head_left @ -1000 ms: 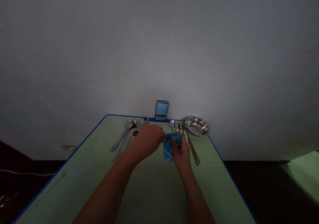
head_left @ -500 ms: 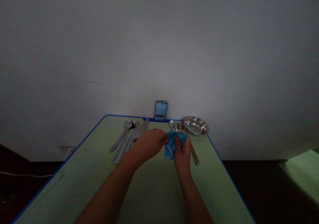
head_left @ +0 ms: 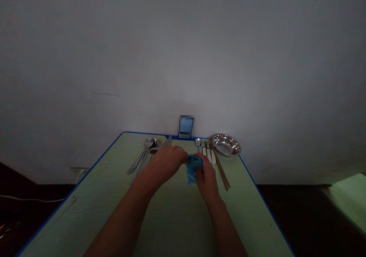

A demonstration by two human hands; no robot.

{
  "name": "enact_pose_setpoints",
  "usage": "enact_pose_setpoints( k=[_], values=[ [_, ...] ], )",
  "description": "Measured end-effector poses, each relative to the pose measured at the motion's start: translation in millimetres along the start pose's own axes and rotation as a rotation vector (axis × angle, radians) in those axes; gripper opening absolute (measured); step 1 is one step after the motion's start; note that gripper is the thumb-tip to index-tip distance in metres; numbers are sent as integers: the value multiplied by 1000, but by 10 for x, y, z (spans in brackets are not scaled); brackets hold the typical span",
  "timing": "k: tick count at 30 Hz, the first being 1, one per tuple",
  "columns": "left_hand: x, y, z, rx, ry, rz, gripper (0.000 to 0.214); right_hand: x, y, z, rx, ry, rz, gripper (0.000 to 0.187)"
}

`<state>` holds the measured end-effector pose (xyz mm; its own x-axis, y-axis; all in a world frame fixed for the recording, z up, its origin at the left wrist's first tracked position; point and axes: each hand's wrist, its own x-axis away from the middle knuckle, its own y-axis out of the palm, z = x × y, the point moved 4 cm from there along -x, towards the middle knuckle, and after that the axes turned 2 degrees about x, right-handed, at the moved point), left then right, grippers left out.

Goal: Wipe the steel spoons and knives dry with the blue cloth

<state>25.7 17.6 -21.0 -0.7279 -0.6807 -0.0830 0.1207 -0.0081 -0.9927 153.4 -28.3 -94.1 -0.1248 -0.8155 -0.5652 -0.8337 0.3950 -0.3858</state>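
A crumpled blue cloth (head_left: 192,171) is bunched between my two hands in the middle of the green table. My right hand (head_left: 207,177) grips it from the right and above, covering its upper part. My left hand (head_left: 164,163) reaches in from the left, its fingertips pinching the cloth's left side. Behind my left hand lie long steel spoons and table knives (head_left: 141,160), partly hidden by it. Small steel spoons (head_left: 198,142) lie just beyond my right hand, with wooden chopsticks (head_left: 220,165) to its right.
A shiny steel bowl (head_left: 225,144) sits at the far right corner of the table (head_left: 174,222), whose edges have blue trim. A blurred blue upright object (head_left: 186,127) stands at the far edge against a white wall (head_left: 183,51). A white cable (head_left: 31,200) runs low at left.
The cloth is bunched tighter and has dropped slightly toward me. My right hand has shifted down and left over it, now covering more of its top.
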Motion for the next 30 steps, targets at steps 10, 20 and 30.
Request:
enact_pose_setpoints(
  k=[10, 20, 30],
  values=[
    [-18, 25, 8, 44, 5, 30, 24, 6, 3, 35, -19, 62, 29, 26],
    [-66, 99, 85, 169, -69, 23, 25, 1, 12, 149, -155, 266, 250, 25],
    [-75, 111, 104, 98, -50, 27, 22, -30, -10, 115, -142, 275, 311, 23]
  ],
)
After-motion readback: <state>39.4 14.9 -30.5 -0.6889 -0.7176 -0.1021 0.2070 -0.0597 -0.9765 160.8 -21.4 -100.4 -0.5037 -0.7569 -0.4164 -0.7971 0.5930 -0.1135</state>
